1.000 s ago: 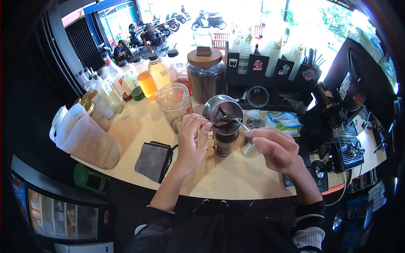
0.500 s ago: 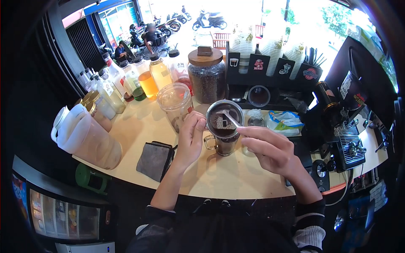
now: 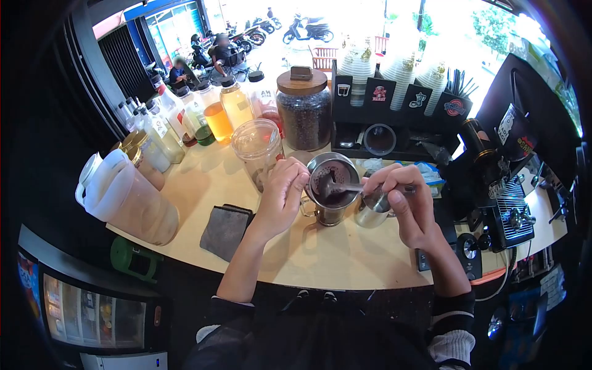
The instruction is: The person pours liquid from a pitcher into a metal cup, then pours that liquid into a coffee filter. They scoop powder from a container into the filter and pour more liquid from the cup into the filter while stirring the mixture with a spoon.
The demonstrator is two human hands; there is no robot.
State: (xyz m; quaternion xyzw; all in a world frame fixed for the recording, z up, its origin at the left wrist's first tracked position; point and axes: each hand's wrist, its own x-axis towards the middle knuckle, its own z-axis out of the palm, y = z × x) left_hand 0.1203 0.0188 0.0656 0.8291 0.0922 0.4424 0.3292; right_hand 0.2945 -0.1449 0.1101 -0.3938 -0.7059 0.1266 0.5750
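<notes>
Right at the near side, one grey cloth (image 3: 226,231) lies on the surface (image 3: 296,265). Just beyond, the left hand (image 3: 282,196) has its fingers closed at the left rim of a metal filter cup (image 3: 323,169), tilted over one glass mug (image 3: 330,216) with dark liquid in it. The right hand (image 3: 409,203) has its fingers gripping a metal spoon (image 3: 353,187), bowl down among the dark contents of the filter cup. One small metal pitcher (image 3: 372,211) stands just beside the mug, under the right hand.

Over on the left, a big translucent plastic jug (image 3: 139,206) leans our way; what fills it, I can't tell. Behind the left hand there's one clear plastic tub (image 3: 256,151), and past it one large glass jar (image 3: 304,120) full of dark beans under a wooden lid. Bottles line up beside it: one orange (image 3: 217,120), one yellow (image 3: 235,105), one green (image 3: 201,128). Further right, three stacks of clear cups (image 3: 398,71) rise from a black holder (image 3: 394,102). Outside, two people (image 3: 223,54) sit near parked motorbikes (image 3: 246,38).
</notes>
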